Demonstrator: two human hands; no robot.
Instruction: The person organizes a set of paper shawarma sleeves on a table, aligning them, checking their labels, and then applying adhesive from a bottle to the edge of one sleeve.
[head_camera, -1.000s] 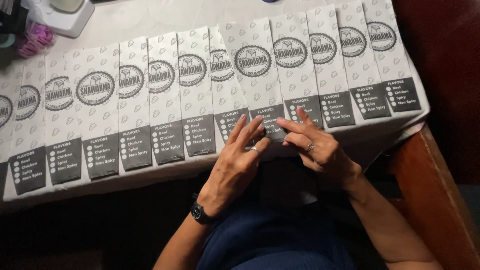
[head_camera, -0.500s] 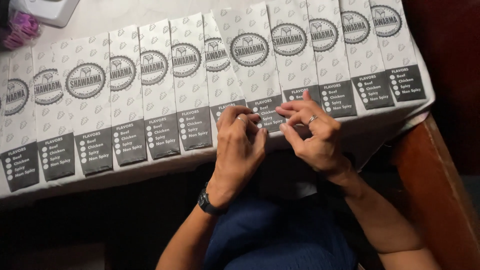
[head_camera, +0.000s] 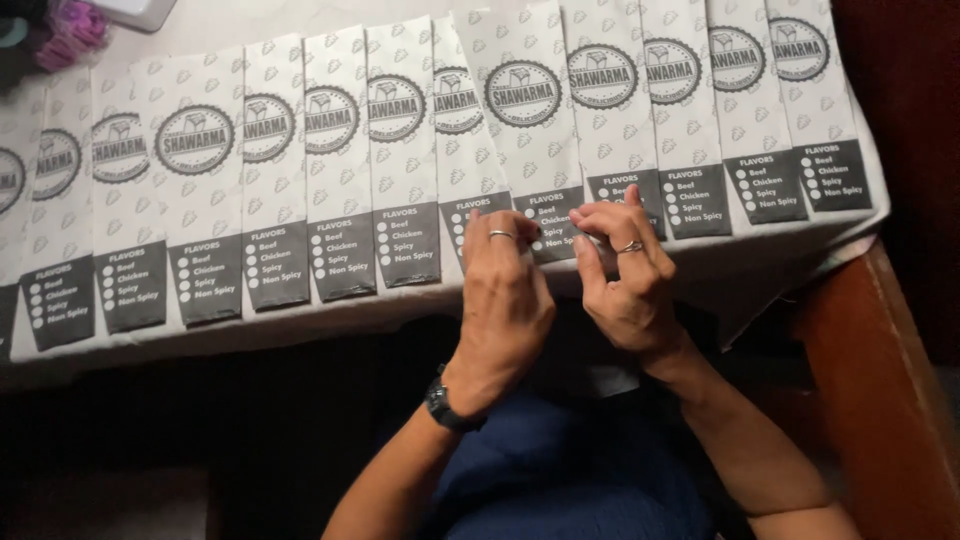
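A row of overlapping white paper bags (head_camera: 340, 160) with round dark emblems and dark checklist panels lies along the table edge. My left hand (head_camera: 505, 290), with a ring and a dark wristwatch, rests on the bottom edge of one middle bag (head_camera: 525, 110). My right hand (head_camera: 625, 265), also ringed, pinches the lower edge of that same bag beside the left fingers. Both hands' fingertips meet over the dark panel, partly hiding it.
A white cloth (head_camera: 780, 265) covers the table and hangs over its front edge. A pink and purple object (head_camera: 70, 30) sits at the far left corner. A brown wooden chair part (head_camera: 880, 400) stands at the right. My lap in dark blue (head_camera: 560, 470) is below.
My hands have drawn closer together on the middle bag's lower edge, fingers curling from flat to pinching. The view has shifted, so the bags appear further right.
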